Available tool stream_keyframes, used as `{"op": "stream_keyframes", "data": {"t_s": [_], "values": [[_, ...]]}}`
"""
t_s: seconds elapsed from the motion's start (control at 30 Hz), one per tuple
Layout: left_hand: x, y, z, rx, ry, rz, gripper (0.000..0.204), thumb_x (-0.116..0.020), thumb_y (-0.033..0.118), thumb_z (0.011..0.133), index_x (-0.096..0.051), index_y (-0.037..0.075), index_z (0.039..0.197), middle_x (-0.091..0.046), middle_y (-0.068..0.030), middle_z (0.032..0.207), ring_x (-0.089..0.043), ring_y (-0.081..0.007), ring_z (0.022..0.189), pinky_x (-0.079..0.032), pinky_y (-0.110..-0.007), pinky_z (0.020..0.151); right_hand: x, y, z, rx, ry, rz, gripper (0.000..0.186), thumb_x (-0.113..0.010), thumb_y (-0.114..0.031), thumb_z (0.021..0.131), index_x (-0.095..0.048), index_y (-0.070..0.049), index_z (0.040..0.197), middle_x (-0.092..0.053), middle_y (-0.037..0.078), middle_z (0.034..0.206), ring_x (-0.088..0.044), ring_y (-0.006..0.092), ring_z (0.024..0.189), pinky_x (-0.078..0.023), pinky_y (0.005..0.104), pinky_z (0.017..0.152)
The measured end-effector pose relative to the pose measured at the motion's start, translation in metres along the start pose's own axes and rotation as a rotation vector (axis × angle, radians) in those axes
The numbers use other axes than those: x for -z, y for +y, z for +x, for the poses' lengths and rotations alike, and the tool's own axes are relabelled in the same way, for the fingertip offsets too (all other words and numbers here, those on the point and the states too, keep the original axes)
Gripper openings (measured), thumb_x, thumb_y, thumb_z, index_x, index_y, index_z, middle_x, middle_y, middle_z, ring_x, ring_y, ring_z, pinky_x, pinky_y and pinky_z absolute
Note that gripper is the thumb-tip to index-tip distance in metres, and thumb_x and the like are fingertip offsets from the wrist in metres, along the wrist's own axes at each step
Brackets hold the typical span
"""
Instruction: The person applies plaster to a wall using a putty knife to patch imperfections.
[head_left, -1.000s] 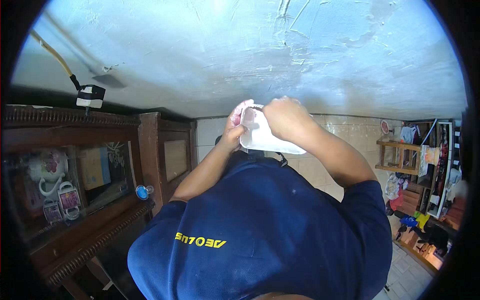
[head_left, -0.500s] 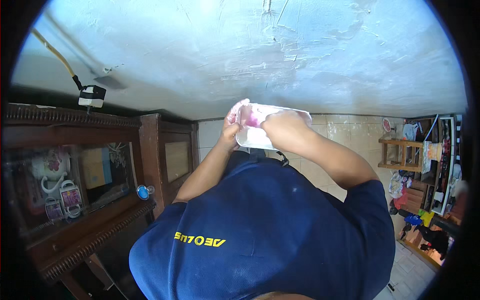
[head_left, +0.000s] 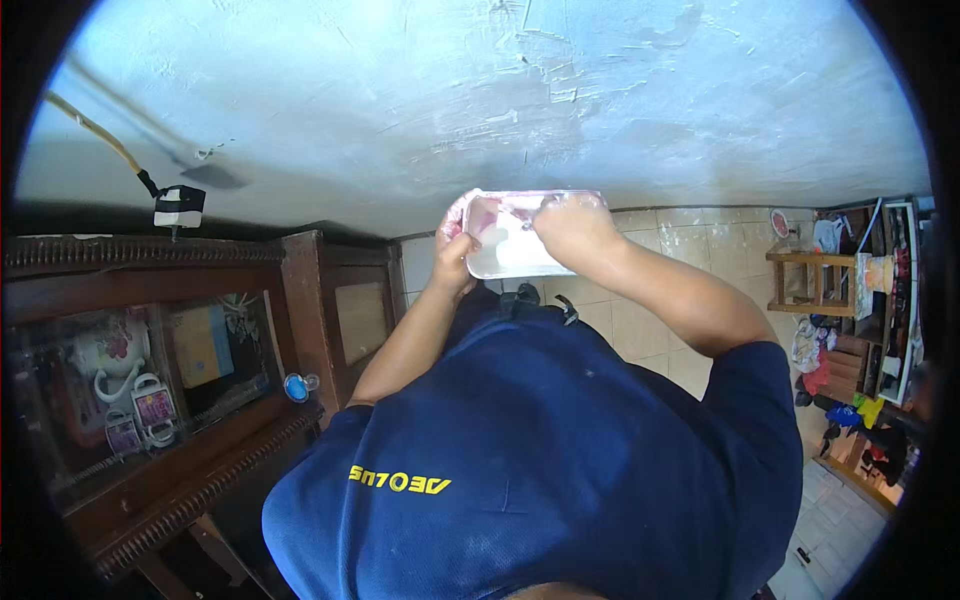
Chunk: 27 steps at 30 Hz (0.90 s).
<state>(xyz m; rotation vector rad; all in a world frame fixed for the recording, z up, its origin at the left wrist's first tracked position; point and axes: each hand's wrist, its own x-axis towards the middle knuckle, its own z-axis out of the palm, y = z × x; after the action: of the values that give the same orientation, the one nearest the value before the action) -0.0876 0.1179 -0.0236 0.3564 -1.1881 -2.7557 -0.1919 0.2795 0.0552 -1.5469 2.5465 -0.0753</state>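
At one o'clock, I have the left hand [head_left: 455, 248] grasping the tray [head_left: 512, 256]; whether the right hand [head_left: 578, 228], over it, grips anything I cannot tell. Wall [head_left: 420, 100] at twelve, cabinet [head_left: 299, 270] at nine, floor [head_left: 640, 325] at three.

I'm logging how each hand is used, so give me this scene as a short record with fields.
Left hand: holding the white tub by its left end
Right hand: at the tub's right part; any held tool is unclear
Wall: pale blue-grey, roughly textured
Left side: dark wooden cabinet, mugs inside
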Motion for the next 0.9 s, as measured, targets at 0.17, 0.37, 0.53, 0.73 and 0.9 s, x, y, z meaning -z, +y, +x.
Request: {"op": "stream_keyframes", "data": {"t_s": [0.17,0.37,0.53,0.73,0.9], "values": [[0.023,0.001,0.000,0.017,0.086,0.027,0.066,-0.042,0.003,0.061,-0.040,-0.004,0.127,-0.054,-0.0150,0.113,-0.056,-0.0245,0.103,-0.045,-0.035,0.090,-0.007,-0.004,0.006,0.065,-0.175,0.060,0.016,-0.055,-0.006,0.074,-0.068,-0.001,0.082,-0.065,0.017,0.079,-0.065,0.0335,0.071,-0.053,0.0438,0.063],[0.047,0.016,0.005,0.044,0.033,0.015,0.066,-0.042,0.003,0.062,-0.041,-0.002,0.128,-0.055,-0.0140,0.114,-0.055,-0.0237,0.103,-0.044,-0.033,0.090,0.025,-0.016,0.024,-0.006,0.010,0.020,0.013,-0.056,-0.008,0.073,-0.068,-0.001,0.073,-0.065,0.017,0.074,-0.067,0.0319,0.070,-0.054,0.0417,0.060],[0.057,0.026,0.009,0.037,0.048,0.012,0.064,-0.042,0.002,0.063,-0.043,-0.002,0.127,-0.056,-0.0125,0.113,-0.056,-0.0221,0.101,-0.044,-0.032,0.089,-0.003,-0.026,0.044,-0.017,0.004,0.004,0.013,-0.056,-0.008,0.073,-0.068,-0.002,0.071,-0.065,0.017,0.073,-0.067,0.0318,0.070,-0.054,0.0412,0.059],[0.074,0.034,0.009,0.044,0.131,-0.043,0.057,-0.043,0.003,0.066,-0.047,-0.002,0.123,-0.057,-0.0119,0.107,-0.058,-0.0204,0.097,-0.048,-0.031,0.084,-0.012,-0.036,0.052,-0.149,-0.255,0.256,0.019,-0.062,-0.016,0.076,-0.067,0.000,0.086,-0.065,0.020,0.084,-0.063,0.0360,0.079,-0.050,0.0449,0.072],[0.091,0.037,0.007,0.091,0.151,0.044,0.056,-0.043,0.006,0.064,-0.049,-0.002,0.119,-0.057,-0.0126,0.108,-0.057,-0.0222,0.099,-0.046,-0.033,0.087,-0.021,-0.033,0.060,-0.233,-0.118,0.518,0.030,-0.066,-0.027,0.076,-0.065,0.002,0.080,-0.063,0.024,0.081,-0.061,0.0387,0.076,-0.048,0.0448,0.070]]}}
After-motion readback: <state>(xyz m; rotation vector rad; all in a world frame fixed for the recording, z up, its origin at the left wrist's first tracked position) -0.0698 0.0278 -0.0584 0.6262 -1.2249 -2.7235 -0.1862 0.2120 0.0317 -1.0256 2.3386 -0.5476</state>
